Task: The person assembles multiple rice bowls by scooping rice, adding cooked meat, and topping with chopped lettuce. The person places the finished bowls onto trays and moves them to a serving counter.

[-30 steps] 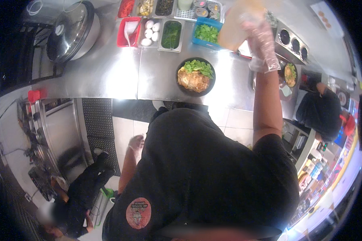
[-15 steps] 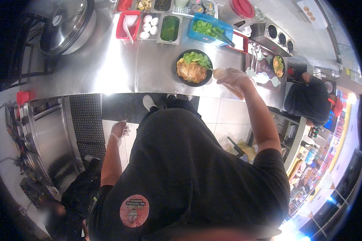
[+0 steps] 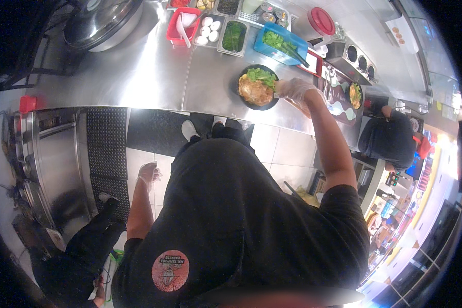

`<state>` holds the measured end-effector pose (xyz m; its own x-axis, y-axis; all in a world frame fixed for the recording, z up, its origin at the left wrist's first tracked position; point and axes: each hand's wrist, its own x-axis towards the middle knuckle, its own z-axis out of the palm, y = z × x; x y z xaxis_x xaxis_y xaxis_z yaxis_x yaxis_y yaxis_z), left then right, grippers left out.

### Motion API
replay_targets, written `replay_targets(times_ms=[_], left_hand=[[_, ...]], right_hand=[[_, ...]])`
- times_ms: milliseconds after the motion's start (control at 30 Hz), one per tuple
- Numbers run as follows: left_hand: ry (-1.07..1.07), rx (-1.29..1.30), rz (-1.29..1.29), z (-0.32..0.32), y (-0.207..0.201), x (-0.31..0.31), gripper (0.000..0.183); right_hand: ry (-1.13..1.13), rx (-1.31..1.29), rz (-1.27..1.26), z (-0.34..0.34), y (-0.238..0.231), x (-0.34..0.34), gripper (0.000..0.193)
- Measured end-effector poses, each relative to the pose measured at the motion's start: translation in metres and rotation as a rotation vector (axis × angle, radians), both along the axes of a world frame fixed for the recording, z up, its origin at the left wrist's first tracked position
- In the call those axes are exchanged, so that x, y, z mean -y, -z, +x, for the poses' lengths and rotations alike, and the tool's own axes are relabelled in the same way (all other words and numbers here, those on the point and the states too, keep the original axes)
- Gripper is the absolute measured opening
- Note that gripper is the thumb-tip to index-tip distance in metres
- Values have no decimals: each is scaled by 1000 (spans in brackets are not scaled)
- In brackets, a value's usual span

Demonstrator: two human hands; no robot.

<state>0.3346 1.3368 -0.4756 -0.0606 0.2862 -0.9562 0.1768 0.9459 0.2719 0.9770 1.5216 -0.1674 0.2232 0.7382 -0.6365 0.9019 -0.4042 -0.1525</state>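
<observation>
White glare [image 3: 148, 66] streaks a steel counter [image 3: 210, 95] above pale floor tiles [image 3: 291, 149] and a dotted black mat [image 3: 108, 149]; a light wall [image 3: 365, 20] rises past the counter's far-right corner.

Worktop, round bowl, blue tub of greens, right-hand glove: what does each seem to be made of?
Worktop: metal, likely stainless steel; smooth grey with bright, streaky reflections.
Round bowl: black, perhaps plastic or coated metal; too little shows to tell.
Blue tub: probably plastic, going by its even colour and moulded-looking walls.
Right-hand glove: seemingly thin plastic film; it looks see-through and wrinkled.
</observation>
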Motion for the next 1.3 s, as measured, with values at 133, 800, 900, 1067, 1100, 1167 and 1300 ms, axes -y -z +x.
replay_targets(times_ms=[133,800,900,1067,1100,1167,1300], left_hand=[[54,46,58,7,-3,-7,43],[-13,15,-9,10,-7,11,39],[-23,31,4,16,-9,6,38],[-21,24,31,22,-13,-4,40],[-1,28,35,19,-9,-5,42],[22,42,42,16,-7,-9,44],[1,47,37,19,-5,-11,43]], right_hand=[[-36,80,-16,-12,-3,-9,47],[-156,261,-165,-6,1,-30,47],[-126,232,-154,-4,-3,-30,50],[-135,257,-102,-7,-7,-33,50],[-146,220,-124,-8,-11,-34,49],[-196,170,-142,-11,-14,-37,47],[-375,203,-115,-15,-3,-43,46]])
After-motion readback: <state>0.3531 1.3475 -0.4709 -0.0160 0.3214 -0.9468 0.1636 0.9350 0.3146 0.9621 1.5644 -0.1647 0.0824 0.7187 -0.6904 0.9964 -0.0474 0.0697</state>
